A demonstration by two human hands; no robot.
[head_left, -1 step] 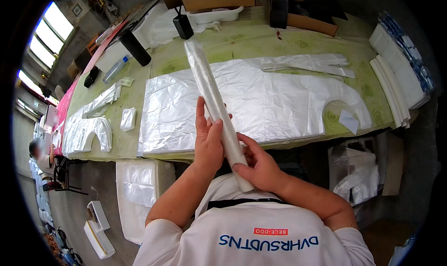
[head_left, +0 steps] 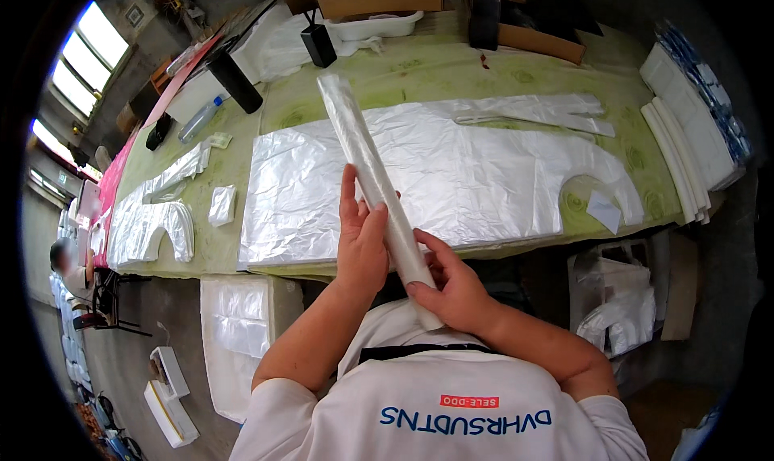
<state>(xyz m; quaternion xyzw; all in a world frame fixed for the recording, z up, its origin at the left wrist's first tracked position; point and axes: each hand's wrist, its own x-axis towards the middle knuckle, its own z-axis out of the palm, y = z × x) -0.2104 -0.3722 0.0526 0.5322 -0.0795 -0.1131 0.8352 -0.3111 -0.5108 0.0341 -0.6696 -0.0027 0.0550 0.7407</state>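
A long roll of clear plastic film (head_left: pixel 367 158) slants up and away from my body, and both my hands hold it. My left hand (head_left: pixel 361 243) wraps the middle of the roll, its forefinger lying along the side. Lower down, my right hand (head_left: pixel 453 287) grips near the end closest to my shirt, thumb on top and fingers partly hidden behind. Beneath the roll's far part, a stack of flat, shiny plastic aprons (head_left: pixel 306 195) is spread on the green-covered table (head_left: pixel 564 74). A small white paper (head_left: pixel 603 211) rests by their curved cut-out.
Left on the table are folded aprons (head_left: pixel 149 227), a small folded plastic packet (head_left: pixel 222 206), a bottle (head_left: pixel 200 120) and a black cylinder (head_left: pixel 234 82). Open cardboard boxes (head_left: pixel 540 43) stand at the back. White rolls (head_left: pixel 676 158) lie right. A plastic-filled box (head_left: pixel 617 300) sits below.
The roll has tilted very slightly, its far end shifting a little left and down. My right hand has moved a touch to the right with it.
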